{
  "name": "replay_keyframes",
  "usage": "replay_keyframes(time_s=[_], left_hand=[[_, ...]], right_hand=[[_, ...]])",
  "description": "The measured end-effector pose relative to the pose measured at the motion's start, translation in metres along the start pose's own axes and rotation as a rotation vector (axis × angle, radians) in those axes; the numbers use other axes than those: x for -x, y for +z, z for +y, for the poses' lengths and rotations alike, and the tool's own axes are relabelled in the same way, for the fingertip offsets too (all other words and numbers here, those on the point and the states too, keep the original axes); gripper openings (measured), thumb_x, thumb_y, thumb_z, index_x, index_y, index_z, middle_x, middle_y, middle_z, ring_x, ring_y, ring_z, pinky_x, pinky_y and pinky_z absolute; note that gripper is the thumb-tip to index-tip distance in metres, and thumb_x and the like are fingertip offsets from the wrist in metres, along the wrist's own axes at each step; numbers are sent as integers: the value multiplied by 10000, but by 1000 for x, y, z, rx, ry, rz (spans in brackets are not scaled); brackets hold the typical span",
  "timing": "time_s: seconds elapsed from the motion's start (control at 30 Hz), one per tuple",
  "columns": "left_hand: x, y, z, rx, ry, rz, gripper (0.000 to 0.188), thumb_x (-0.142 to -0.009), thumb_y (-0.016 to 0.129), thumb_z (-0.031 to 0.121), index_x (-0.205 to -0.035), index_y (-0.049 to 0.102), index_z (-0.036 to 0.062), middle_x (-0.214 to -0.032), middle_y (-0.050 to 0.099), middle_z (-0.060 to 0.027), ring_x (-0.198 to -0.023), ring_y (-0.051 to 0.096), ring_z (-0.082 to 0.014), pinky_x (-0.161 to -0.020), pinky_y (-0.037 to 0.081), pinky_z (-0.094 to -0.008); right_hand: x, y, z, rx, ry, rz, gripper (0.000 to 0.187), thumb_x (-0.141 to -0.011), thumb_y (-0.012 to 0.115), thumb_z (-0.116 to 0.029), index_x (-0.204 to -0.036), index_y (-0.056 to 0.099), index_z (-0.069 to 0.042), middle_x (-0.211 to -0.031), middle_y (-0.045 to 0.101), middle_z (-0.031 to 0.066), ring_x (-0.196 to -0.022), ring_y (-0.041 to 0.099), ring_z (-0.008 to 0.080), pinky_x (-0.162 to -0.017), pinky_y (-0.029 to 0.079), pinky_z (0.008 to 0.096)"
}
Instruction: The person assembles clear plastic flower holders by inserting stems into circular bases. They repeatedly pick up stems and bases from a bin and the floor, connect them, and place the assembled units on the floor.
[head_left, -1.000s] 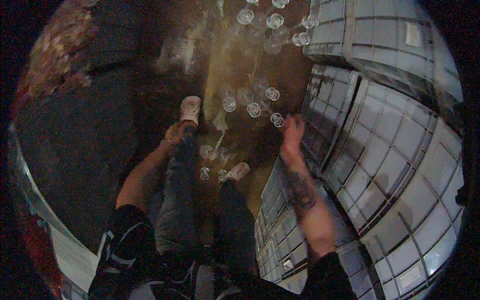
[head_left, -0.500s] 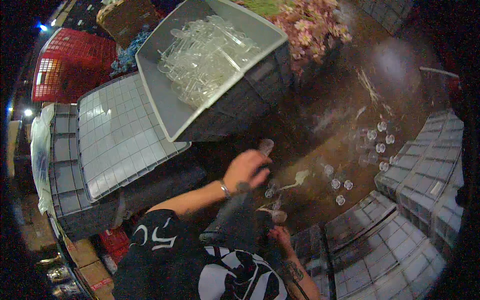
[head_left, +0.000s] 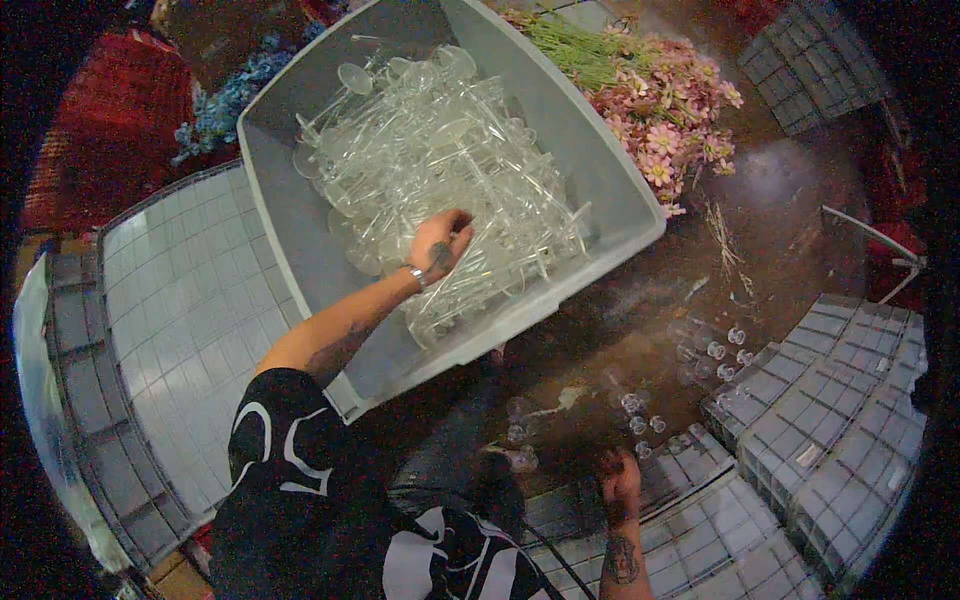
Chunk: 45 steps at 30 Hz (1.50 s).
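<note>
A large grey bin (head_left: 600, 235) holds a heap of clear stemmed glasses (head_left: 450, 140) with long thin stems and round, flared ends. My left hand (head_left: 442, 242) is down inside the bin over the heap, thumb and fingers apart; I see nothing held in it. Lower right, my right hand (head_left: 620, 478) hangs low beside a group of clear glasses (head_left: 638, 424) on the brown floor; its fingers are dim and blurred. Another cluster of clear glasses (head_left: 716, 352) stands farther right. Fainter clear glasses (head_left: 518, 432) are near my legs.
Pink artificial flowers (head_left: 660, 130) with green stems lie behind the bin's right side. A grey gridded crate (head_left: 190, 290) stands at left, with a red crate (head_left: 120, 110) and blue flowers (head_left: 235, 110) beyond. More grey crates (head_left: 815, 400) line the right. Dry stalks (head_left: 728, 245) lie on the floor.
My left hand has moved from low beside a clear glass up into the bin. My right hand has shifted right, toward the floor glasses. The view has shifted, bringing the bin nearer.
</note>
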<state>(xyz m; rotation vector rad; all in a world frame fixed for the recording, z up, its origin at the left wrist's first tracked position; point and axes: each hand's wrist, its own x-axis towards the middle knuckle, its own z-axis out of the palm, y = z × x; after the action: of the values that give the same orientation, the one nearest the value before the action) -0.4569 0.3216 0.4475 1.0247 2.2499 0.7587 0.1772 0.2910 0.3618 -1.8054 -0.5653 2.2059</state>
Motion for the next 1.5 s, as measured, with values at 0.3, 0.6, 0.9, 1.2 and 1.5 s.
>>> replay_keyframes(time_s=[0.3, 0.6, 0.9, 1.2, 1.5], left_hand=[[-199, 51, 45, 370, -579, 692, 526, -780, 700, 286, -1196, 571, -10, -1158, 588, -196, -1085, 559, -358, -941, 452, -416], [-278, 31, 23, 179, -541, 534, 509, -768, 720, 288, -1141, 504, 16, -1151, 510, -222, -1132, 489, -365, -937, 450, -421], [-149, -1, 103, 604, 114, 436, 220, -850, 621, 108, -1021, 538, -4, -883, 621, -163, -784, 610, -353, -730, 486, -422], [-49, -34, 111, 86, 1211, -181, 217, -782, 599, 194, -969, 650, 95, -1058, 607, -79, -1011, 602, -253, -817, 495, -381], [-39, 0, 33, 155, 912, -297, 376, -700, 643, 103, -1072, 593, 95, -1034, 585, -110, -988, 587, -315, -808, 505, -415]], right_hand=[[-12, 205, -81, 285, -12, -113, 529, -931, 623, -356, -1351, 463, -77, -1220, 608, 127, -1111, 595, 298, -830, 523, 442], [26, 225, -104, -71, 58, 200, 405, -926, 612, -322, -1228, 527, -65, -1151, 619, 109, -970, 627, 241, -751, 524, 370], [49, 343, -262, 162, -397, 60, 349, -991, 511, -312, -1217, 542, -48, -1078, 642, 158, -878, 659, 235, -633, 553, 341], [43, 377, -265, -181, 60, -463, 626, -917, 509, -586, -1400, 419, -198, -1183, 617, 175, -816, 655, 266, -551, 543, 372], [44, 402, -257, -52, 111, -303, 516, -919, 605, -232, -1371, 367, -156, -1069, 652, 171, -779, 671, 254, -573, 555, 346]])
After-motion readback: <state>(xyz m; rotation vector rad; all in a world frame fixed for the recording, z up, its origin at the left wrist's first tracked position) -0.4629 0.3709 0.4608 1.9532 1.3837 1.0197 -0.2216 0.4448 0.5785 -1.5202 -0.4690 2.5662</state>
